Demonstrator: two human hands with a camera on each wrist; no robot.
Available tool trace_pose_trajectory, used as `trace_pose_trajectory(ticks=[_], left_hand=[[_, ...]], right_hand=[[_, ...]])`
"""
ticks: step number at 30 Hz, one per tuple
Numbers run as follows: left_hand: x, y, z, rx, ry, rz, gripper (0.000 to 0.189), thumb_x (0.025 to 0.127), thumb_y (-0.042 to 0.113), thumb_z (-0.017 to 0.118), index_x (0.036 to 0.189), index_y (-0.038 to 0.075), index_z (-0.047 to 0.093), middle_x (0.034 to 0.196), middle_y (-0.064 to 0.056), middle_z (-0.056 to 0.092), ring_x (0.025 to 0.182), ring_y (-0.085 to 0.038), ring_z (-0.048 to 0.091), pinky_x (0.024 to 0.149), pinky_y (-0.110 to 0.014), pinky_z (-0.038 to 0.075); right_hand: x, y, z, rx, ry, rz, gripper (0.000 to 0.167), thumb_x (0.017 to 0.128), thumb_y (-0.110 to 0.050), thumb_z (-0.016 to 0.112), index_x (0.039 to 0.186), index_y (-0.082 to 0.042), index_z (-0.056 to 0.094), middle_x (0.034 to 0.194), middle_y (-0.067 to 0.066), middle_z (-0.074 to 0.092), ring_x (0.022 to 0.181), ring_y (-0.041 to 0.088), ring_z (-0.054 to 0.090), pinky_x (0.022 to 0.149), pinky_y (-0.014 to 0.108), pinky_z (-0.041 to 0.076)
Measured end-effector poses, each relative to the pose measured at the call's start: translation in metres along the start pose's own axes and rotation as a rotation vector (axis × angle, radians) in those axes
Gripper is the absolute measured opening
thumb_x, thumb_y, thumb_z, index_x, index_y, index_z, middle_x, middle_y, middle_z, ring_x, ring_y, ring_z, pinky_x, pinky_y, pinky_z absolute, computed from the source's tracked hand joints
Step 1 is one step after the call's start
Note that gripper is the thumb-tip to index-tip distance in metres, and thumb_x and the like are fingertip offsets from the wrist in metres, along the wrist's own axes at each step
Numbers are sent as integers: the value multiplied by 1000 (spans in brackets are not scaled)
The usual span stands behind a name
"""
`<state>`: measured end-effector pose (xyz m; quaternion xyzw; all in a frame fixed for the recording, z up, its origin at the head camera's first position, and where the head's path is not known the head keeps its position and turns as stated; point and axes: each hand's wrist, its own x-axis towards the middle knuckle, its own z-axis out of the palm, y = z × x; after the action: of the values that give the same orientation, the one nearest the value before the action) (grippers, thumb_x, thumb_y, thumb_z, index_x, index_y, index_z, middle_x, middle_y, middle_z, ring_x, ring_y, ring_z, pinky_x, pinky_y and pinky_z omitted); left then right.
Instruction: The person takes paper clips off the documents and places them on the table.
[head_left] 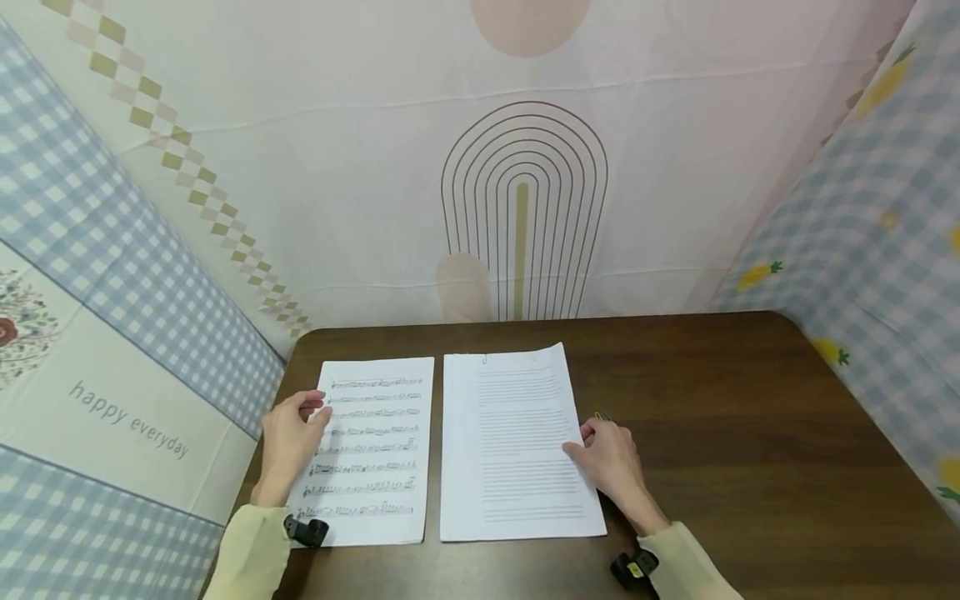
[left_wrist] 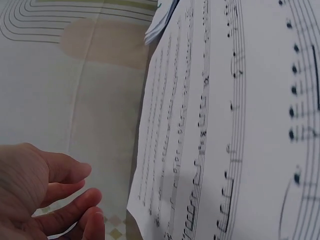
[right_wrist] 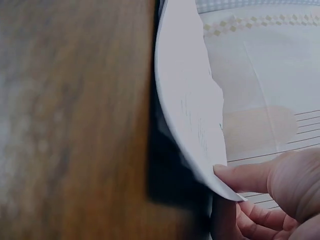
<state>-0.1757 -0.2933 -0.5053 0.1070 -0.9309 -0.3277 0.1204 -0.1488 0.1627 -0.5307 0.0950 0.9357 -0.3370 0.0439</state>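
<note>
Two sets of paper lie side by side. Sheet music [head_left: 367, 450] is on the left, its staves large in the left wrist view. A stack of lined, printed paper [head_left: 517, 450] is on the right, with a small paper clip [head_left: 484, 360] at its top edge. My left hand [head_left: 291, 437] hovers at the left edge of the music; its loosely bent fingers [left_wrist: 70, 167] hold nothing. My right hand [head_left: 611, 458] pinches the right edge of the stack between thumb and fingers. That edge curves up off the table [right_wrist: 75, 125], as the right wrist view shows.
Some small dark and yellow tips [head_left: 602, 416] stick up behind the right hand; their kind is unclear. A printed cloth [head_left: 360, 192] hangs behind the table. Checked cloths hang at the left [head_left: 112, 208] and right [head_left: 847, 242].
</note>
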Motion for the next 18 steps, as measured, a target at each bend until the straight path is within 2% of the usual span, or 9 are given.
trace_pose_trajectory(ticks=[4,12,18], left_hand=[[-6,12,6,-24,5,41,25,99,7,72,122,-2,76,115,-26,79,108,-42,74,94,-51,52],[-23,45,22,-82,-19,145,17,95,3,77,111,-1,80,96,-17,82,90,-32,76,72,-21,50],[-36,65,34,-132,-78,182,13,96,1,78,109,0,80,97,-15,82,89,-27,76,74,-21,55]], right_hand=[[-2,2,-3,14,29,-22,18,94,-17,83,95,-2,72,78,8,66,70,20,56,63,31,39],[-3,3,-12,97,81,-52,15,97,-16,78,96,-1,75,75,8,69,68,19,56,63,30,41],[-2,6,-14,183,111,-46,13,99,-14,78,98,-1,76,77,8,73,69,16,59,64,26,44]])
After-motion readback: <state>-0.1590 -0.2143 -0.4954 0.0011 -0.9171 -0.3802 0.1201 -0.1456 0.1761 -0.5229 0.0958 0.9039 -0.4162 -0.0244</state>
